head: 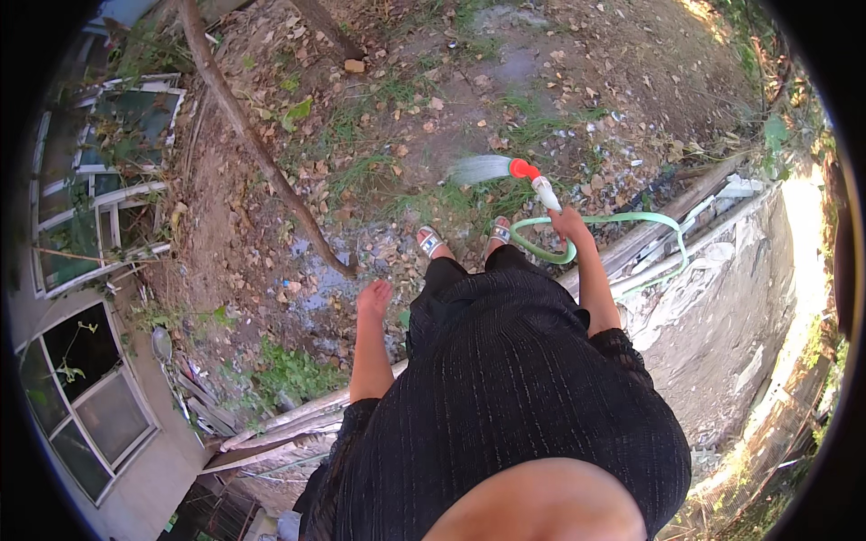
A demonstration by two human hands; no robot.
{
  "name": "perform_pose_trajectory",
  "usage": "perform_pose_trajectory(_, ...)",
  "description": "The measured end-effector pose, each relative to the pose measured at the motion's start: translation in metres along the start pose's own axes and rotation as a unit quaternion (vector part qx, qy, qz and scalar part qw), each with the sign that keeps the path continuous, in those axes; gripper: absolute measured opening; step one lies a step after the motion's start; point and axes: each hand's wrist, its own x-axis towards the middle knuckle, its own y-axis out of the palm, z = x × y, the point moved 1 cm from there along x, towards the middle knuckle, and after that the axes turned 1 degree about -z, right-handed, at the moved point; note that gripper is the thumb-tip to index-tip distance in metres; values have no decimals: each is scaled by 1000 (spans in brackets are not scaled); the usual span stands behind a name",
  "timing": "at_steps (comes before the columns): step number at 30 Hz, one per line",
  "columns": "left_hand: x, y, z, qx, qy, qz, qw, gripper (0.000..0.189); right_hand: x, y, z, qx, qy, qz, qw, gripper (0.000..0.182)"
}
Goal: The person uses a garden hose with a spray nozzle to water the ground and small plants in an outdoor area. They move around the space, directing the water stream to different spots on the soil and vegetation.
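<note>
My right hand (568, 224) grips the lower end of a white and red watering nozzle (545, 193), fitted to a green hose (626, 218). From its red head a spray of water (480, 168) fans out leftward over grass and soil. The hose loops beside my right hand and runs off over the boards on the right. My left hand (375, 297) hangs low at my left side, above wet ground, with nothing seen in it; its fingers are loosely curled.
A thin bare trunk (270, 169) leans on the left, its foot near my left hand. A second trunk (331, 30) stands farther off by a brick piece (354, 65). Wooden boards (649, 216) edge the soil. Windows (88, 399) line a wall at the left.
</note>
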Motion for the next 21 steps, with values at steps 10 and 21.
perform_pose_trajectory(10, -33, -25, 36, 11, -34, -1, 999, 19, 17, -14, -72, 121, 92, -36, 988, 52)
perform_pose_trajectory(21, -22, -12, 20, 3, -6, 65, 998, 17, 0, -37, -112, 221, 168, -113, 954, 48)
